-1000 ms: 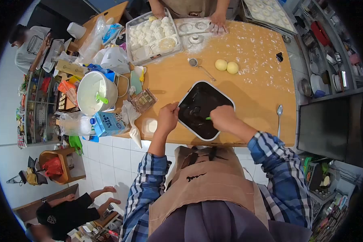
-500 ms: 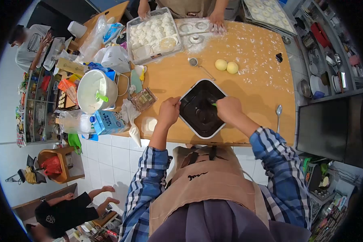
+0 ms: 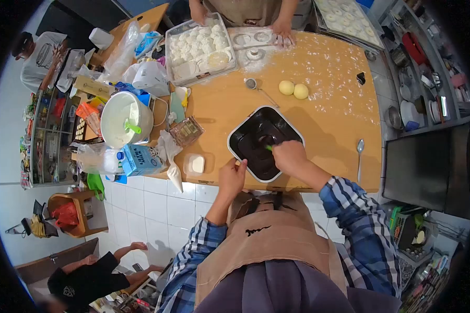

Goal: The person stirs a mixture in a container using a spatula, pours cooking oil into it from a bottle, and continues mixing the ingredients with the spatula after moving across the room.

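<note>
A square white-rimmed tub (image 3: 233, 129) holds a glossy dark brown mixture (image 3: 262, 161) that looks like chocolate. My left hand (image 3: 232, 178) grips the tub's near left rim, its thumb against the edge. Inside the tub, my right hand (image 3: 291, 158) is closed around a green-handled utensil (image 3: 268, 147). The utensil's working end is dark with the mixture, so its exact shape is unclear. Beyond the tub lie a small strainer (image 3: 251, 83) and two pale yellow dough balls (image 3: 293, 89).
To the left stand a white bowl (image 3: 109, 122) with a green-handled tool, a blue milk carton (image 3: 141, 159) and a piping bag (image 3: 173, 177). A spoon (image 3: 360, 156) lies right. Across the table, another person's hands are near a tray of dough pieces (image 3: 175, 78) and floury rings.
The tub has turned and shifted slightly toward me. My left hand slid along the rim to its near left side. My right hand moved the utensil a little left and nearer.
</note>
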A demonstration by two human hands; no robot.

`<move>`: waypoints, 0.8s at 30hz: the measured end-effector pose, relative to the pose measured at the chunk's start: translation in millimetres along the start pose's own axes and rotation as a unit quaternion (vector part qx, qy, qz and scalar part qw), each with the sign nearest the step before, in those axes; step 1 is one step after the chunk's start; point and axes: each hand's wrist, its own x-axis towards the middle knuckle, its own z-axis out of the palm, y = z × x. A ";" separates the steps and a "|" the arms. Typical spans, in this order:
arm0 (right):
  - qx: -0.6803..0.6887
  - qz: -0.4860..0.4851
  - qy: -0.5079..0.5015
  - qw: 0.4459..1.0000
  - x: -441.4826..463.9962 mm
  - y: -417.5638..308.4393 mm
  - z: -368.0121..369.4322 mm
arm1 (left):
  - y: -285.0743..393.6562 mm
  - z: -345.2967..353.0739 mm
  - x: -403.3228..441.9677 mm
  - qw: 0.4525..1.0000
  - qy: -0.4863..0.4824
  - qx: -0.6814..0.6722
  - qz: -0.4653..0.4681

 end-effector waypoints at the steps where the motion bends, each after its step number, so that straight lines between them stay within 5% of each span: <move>1: 0.010 -0.024 -0.026 0.999 -5.4 -3.4 -5.5 | 1.7 1.3 -0.8 1.000 -0.002 -0.005 -0.001; 5: -0.021 0.084 -0.024 0.996 -4.0 17.3 -17.7 | 2.9 5.9 0.0 1.000 0.002 -0.004 0.001; 9: 0.018 0.070 0.069 0.995 12.7 3.9 13.6 | -1.0 5.0 9.2 1.000 0.013 0.000 0.017; 14: -0.012 0.013 -0.046 0.999 -7.2 3.4 2.2 | -13.3 -10.2 28.3 0.998 0.014 0.035 0.044; 17: -0.008 0.079 0.008 0.997 4.0 6.9 -16.6 | -0.7 -18.8 30.7 0.999 -0.002 0.024 0.046; 24: 0.012 -0.018 -0.038 0.999 8.1 -9.9 12.4 | 6.3 -34.2 42.0 0.996 -0.030 0.015 0.087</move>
